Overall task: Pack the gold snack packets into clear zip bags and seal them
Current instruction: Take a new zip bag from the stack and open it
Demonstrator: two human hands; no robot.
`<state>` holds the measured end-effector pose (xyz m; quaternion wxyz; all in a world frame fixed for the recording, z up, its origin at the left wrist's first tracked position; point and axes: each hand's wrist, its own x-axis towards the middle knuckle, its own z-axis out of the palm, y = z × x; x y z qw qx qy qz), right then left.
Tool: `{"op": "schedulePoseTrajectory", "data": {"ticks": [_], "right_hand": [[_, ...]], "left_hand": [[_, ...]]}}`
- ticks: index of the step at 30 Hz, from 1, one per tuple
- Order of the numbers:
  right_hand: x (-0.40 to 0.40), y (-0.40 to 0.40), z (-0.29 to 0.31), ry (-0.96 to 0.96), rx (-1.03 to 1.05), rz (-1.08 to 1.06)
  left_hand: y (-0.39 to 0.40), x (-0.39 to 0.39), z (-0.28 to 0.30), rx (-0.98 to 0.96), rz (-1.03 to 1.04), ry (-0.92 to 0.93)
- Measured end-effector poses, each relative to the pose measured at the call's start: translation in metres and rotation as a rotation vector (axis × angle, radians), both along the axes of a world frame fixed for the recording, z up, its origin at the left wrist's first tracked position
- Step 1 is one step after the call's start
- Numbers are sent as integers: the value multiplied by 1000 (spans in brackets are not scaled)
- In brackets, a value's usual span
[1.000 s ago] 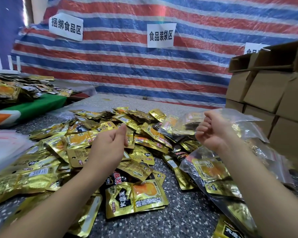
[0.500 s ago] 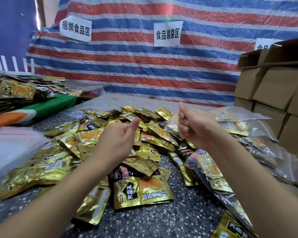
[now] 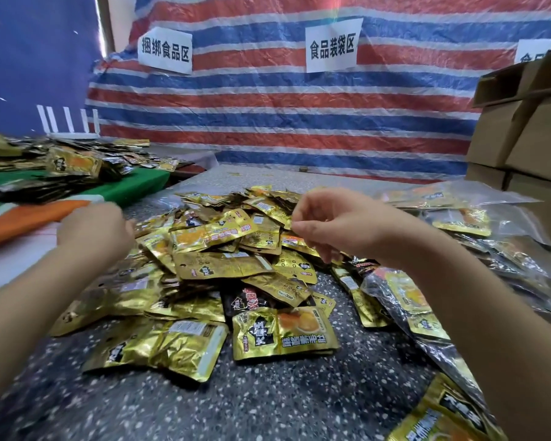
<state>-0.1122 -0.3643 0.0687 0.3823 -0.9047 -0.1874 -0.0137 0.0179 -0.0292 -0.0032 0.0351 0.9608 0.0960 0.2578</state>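
The gold packets (image 3: 226,265) lie in a loose heap on the speckled table (image 3: 268,402) in front of me, overlapping at every angle, some face up and some turned over. They lie spread so I can reach any one without digging. One packet (image 3: 283,332) sits alone at the near edge, face up, the easiest to take next.

My right hand (image 3: 334,227) hovers over the far right of the heap with its fingers curled down and thumb drawn in toward them. It may be nipping a packet's edge, but I cannot tell whether anything is truly between thumb and finger. My left hand (image 3: 94,230) reaches to the far left edge of the heap, toward the white sheets (image 3: 0,268) there, which I take for the empty bags. It is blurred, so I cannot tell how its fingers lie or whether it holds anything.

To my right the filled bags (image 3: 427,300) lie stacked and slumped, gold showing through the clear plastic, kept apart from the loose heap so packed and unpacked do not mix. Beyond them stand cardboard boxes (image 3: 528,135). On the far left a second pile (image 3: 61,163) rests on a green cloth (image 3: 137,186). A striped tarp (image 3: 283,122) with paper signs (image 3: 331,46) closes the far side.
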Motion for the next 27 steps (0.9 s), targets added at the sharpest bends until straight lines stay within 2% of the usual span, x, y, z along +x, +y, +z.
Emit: {"op": "schedulePoseTrajectory", "data": {"ticks": [3,6,17,27], "right_hand": [[1,0,-1,-34,-64,-20],[2,1,-2,-44,-65,-33],[-2,2,0,-3,-86,-23],[-3,3,-2,-11,-112,-25]], "left_hand": [[25,5,-14,-30,78,172],[34,7,-31,-56,70,238],[48,3,-43,-75,125,206],[44,0,-43,-60,129,84]]}}
